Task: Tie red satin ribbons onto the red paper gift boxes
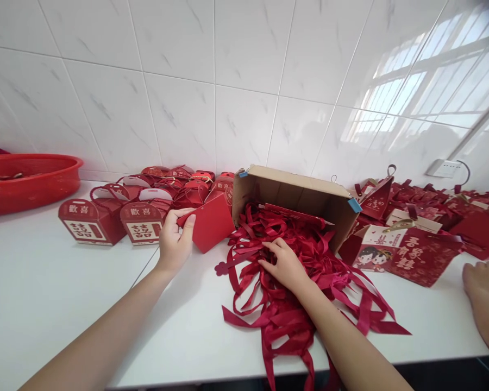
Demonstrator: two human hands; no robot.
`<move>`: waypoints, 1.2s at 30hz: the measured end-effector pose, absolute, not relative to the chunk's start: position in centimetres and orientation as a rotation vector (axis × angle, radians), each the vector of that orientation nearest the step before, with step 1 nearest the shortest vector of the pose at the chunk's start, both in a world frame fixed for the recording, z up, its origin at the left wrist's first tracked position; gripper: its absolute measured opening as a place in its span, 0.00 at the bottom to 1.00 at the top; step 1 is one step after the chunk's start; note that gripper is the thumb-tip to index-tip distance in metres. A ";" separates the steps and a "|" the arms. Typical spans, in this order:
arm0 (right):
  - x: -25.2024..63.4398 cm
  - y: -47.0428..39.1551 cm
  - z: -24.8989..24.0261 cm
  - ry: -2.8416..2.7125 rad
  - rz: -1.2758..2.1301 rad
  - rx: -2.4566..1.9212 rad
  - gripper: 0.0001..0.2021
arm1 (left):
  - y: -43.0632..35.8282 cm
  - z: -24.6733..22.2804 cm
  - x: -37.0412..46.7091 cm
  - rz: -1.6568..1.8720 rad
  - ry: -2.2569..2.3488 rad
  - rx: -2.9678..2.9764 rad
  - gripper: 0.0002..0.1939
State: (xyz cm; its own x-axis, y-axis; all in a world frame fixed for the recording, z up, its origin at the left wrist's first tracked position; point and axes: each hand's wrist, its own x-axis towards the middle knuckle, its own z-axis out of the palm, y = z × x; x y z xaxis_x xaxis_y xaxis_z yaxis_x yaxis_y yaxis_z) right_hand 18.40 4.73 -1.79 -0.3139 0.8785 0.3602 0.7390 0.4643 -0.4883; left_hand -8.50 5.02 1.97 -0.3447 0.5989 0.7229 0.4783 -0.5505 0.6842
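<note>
My left hand (175, 241) pinches the edge of a plain red gift box (214, 222), tilted just above the white table. My right hand (283, 263) reaches into a tangled heap of dark red ribbons (293, 320), its thumb and fingers apart. A dark red strip with a flower-shaped end (221, 268) lies near those fingertips; I see no firm grip on it. The ribbons spill out of a cardboard box (293, 176) that lies on its side, with a red card (297, 214) inside.
Red gift boxes (90, 222) with handles stand in rows at the left back. More decorated boxes (419, 255) crowd the right. A red basin (32, 182) sits far left. Another person's hand (487, 298) is at the right edge. A tiled wall (179, 119) rises behind.
</note>
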 end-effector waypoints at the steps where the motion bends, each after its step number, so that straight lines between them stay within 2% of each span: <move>1: 18.4 4.8 -1.9 -2.099 0.305 -1.376 0.21 | 5.0 2.0 -8.5 2.048 1.441 1.744 0.11; 9: 18.3 5.2 -2.5 -1.909 0.251 -1.402 0.05 | 4.7 2.1 -8.3 2.053 1.424 1.756 0.11; 16: 18.8 5.3 -1.5 -1.633 0.224 -1.094 0.06 | 4.2 2.3 -7.8 2.016 1.455 1.916 0.10; 20: 18.6 4.0 0.1 -1.557 0.150 -0.819 0.08 | 3.4 2.3 -7.2 2.326 1.520 2.376 0.22; 22: 18.5 3.1 0.8 -1.584 0.116 -0.713 0.10 | 2.3 2.3 -6.4 2.371 1.424 2.785 0.22; 25: 18.4 2.2 1.3 -1.736 0.209 -0.583 0.13 | 0.2 2.3 -4.4 2.034 1.104 3.128 0.15; 28: 18.1 1.7 0.8 -1.862 0.411 -0.538 0.13 | -0.9 1.9 -2.6 1.657 0.789 3.181 0.13; 31: 17.5 1.3 0.1 -1.893 0.593 -0.551 0.11 | -0.8 1.3 -2.0 1.570 0.716 2.998 0.14; 36: 17.1 0.7 0.2 -1.961 0.624 -0.537 0.07 | -0.5 0.8 -2.4 1.549 0.831 2.644 0.08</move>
State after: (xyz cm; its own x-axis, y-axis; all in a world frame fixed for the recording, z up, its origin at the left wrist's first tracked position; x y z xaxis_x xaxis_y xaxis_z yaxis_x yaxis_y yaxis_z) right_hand 17.09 0.74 0.19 -0.4305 0.6050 0.6699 0.1062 0.7709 -0.6280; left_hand -2.36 -0.45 0.79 0.3874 0.4193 0.8210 0.4520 -0.8626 0.2272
